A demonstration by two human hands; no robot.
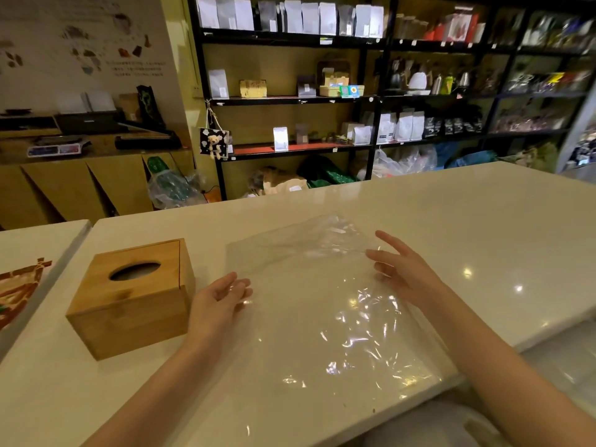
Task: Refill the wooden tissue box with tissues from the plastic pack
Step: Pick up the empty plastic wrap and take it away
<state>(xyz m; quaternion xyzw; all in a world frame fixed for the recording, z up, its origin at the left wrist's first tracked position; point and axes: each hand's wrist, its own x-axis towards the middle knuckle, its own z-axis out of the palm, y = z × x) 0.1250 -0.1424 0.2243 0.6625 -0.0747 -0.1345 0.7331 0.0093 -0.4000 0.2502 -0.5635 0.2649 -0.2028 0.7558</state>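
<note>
A square wooden tissue box (132, 298) with an oval slot in its lid stands on the white table (451, 214), left of centre; white tissue shows faintly through the slot. A flat, clear plastic pack (322, 304) lies spread on the table to its right and looks empty. My left hand (219, 301) rests palm up at the pack's left edge, fingers apart, close to the box's right side. My right hand (400, 272) hovers over the pack's far right part, fingers spread and touching the film.
A second white table (38, 240) with a brown printed item (19, 288) abuts on the left. Black shelves (290, 100) of bags and tins stand behind the table, and a wooden counter (80, 175) is at the back left. The table's near right edge drops off by my right forearm.
</note>
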